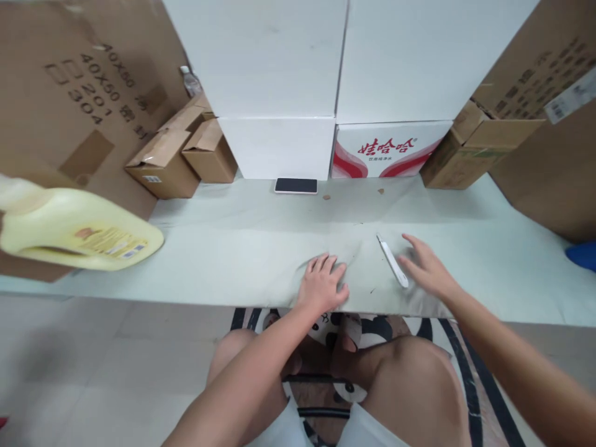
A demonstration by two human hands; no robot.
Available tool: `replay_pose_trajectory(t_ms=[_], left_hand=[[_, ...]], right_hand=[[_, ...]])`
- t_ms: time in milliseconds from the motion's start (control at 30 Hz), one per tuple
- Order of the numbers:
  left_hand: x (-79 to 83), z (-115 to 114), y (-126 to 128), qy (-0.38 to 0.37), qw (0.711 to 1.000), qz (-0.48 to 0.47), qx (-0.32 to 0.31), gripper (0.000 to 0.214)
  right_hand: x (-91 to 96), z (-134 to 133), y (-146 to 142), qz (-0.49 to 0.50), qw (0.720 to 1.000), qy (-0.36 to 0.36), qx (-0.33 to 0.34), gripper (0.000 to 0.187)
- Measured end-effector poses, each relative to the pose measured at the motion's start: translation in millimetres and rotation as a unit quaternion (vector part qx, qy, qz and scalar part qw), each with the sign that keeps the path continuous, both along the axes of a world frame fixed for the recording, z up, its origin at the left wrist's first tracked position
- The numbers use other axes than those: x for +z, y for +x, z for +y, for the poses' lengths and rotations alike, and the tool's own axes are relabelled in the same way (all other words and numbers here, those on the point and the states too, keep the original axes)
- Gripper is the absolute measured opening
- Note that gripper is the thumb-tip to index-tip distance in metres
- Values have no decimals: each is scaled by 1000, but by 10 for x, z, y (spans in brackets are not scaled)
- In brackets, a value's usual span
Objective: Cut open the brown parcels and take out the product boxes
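Lying aslant on the pale table (223,261), the slim white tool (392,259), apparently a cutter, is pointing its narrow end away from the person. The right hand (431,271) is holding its thumb and fingers spread just beside it, gripping nothing; the left hand (321,287) is resting palm down, fingers loosely parted, also empty. To my eye, handling it well is calling for pinching the broader near end, fingertips off the tip.
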State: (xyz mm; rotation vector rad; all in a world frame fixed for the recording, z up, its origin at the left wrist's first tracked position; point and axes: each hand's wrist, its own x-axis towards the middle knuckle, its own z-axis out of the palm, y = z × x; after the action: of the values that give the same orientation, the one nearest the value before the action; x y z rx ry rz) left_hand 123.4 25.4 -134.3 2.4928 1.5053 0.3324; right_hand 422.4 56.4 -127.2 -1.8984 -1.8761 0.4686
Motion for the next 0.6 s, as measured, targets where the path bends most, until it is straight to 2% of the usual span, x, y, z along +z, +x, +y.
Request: replay_pose_trajectory(t_ms=[67, 133, 267, 367, 467, 600], left_hand=[[3, -13, 2, 0, 1000, -13, -2, 47], [0, -34, 11, -3, 999, -36, -4, 47], [11, -65, 27, -49, 987, -151, 28, 38], [89, 53, -133, -70, 974, -201, 75, 31], [265, 397, -633, -68, 966, -205, 143, 30], [641, 1081, -1740, -57, 950, -163, 259, 33]], right_hand=[[-193, -346, -166, -72, 997, 33, 10, 67], [-320, -537, -279, -150, 987, 61, 8, 59], [-409, -610, -352, -222, 968, 116, 25, 50], [-402, -597, -337, -222, 967, 121, 30, 54], [-383, -606, -333, -216, 970, 108, 24, 59], [-395, -628, -338, -191, 977, 95, -1, 57]])
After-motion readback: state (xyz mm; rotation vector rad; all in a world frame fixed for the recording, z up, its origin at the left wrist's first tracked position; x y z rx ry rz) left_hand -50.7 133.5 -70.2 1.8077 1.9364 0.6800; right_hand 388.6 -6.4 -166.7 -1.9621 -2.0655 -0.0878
